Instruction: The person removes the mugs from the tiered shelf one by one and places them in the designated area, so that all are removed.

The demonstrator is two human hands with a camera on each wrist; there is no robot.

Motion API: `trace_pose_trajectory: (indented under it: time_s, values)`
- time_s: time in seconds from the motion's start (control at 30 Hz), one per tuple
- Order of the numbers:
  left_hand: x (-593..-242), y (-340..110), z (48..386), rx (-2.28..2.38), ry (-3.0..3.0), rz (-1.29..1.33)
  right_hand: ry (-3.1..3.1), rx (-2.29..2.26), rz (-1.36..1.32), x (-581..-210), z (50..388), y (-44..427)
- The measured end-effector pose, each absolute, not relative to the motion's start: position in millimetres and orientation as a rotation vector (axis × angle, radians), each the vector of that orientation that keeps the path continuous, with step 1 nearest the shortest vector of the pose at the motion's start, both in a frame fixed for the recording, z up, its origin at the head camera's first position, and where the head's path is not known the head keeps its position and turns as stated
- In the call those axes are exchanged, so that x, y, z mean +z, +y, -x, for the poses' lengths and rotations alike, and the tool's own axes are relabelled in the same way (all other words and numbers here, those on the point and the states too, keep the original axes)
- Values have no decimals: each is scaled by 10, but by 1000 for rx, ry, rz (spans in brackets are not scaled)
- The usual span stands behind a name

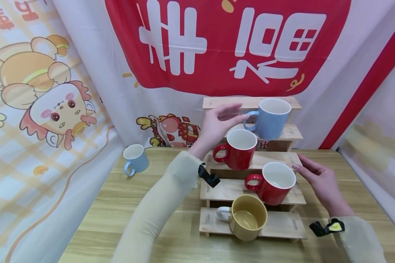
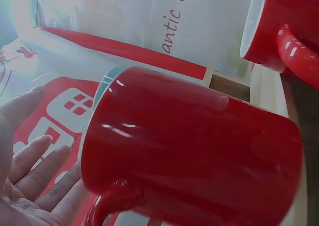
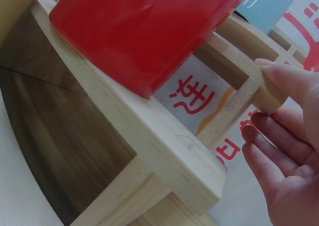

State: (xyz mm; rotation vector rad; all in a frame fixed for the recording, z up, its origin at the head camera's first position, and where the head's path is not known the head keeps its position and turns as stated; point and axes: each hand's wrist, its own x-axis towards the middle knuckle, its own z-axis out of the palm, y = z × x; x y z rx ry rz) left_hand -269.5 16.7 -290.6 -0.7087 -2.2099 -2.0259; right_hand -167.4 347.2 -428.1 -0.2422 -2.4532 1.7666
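A light blue mug [image 1: 274, 120] stands on an upper step of a stepped wooden rack [image 1: 214, 190]. My left hand [image 1: 222, 122] is beside that mug's handle, fingers loosely extended; whether a fingertip touches the handle I cannot tell. In the left wrist view the left hand [image 2: 37, 186] has spread fingers around nothing, behind a red mug [image 2: 194, 146]. My right hand [image 1: 320, 180] grips the right end of a middle step, thumb above and fingers below, as the right wrist view shows. A second red mug [image 1: 276, 184] stands one step lower, a yellow mug [image 1: 248, 217] on the bottom step.
Another light blue mug [image 1: 136, 160] stands on the wooden table [image 1: 125, 219] at the left, apart from the rack. Behind the rack hangs a printed cloth [image 1: 217, 44] in white and red. More cloth walls border the table on both sides.
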Motion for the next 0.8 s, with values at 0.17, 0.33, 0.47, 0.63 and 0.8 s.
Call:
trace_pose_trajectory:
  time_s: [0.17, 0.33, 0.47, 0.63, 0.8]
  values:
    - [-2876, 278, 2755, -1978, -2286, 642, -2462, 1768, 249, -4275, 1676, 3472]
    - [-2903, 364, 2843, -1972, -2299, 627, -2496, 1739, 255, -4271, 1679, 3475]
    - [-2953, 404, 2905, -1971, -2305, 645, -2516, 1725, 262, -4268, 1689, 3477]
    - [-3011, 434, 2959, -1950, -2338, 649, -2505, 1738, 261, -4277, 1695, 3489]
    - [-3034, 451, 2988, -1932, -2367, 629, -2481, 1746, 246, -4296, 1693, 3493]
